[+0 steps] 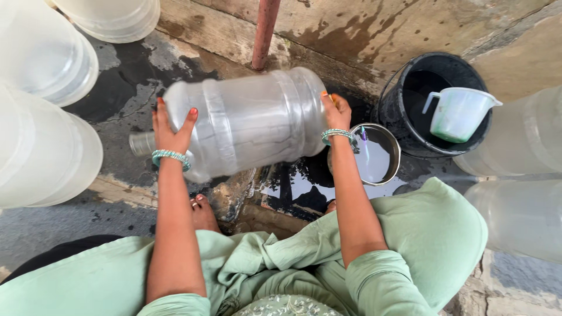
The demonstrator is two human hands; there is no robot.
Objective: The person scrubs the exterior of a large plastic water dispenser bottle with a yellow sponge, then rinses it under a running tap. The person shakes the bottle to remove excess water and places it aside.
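Large clear water jug held sideways: left hand grasping neck end, right hand base; steel bowl at four o'clock.

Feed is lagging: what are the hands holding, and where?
Both hold the clear water jar sideways: left hand at its neck end, right hand at its base.

Outdoor wash yard: wet concrete floor, black bucket, big water jars around.
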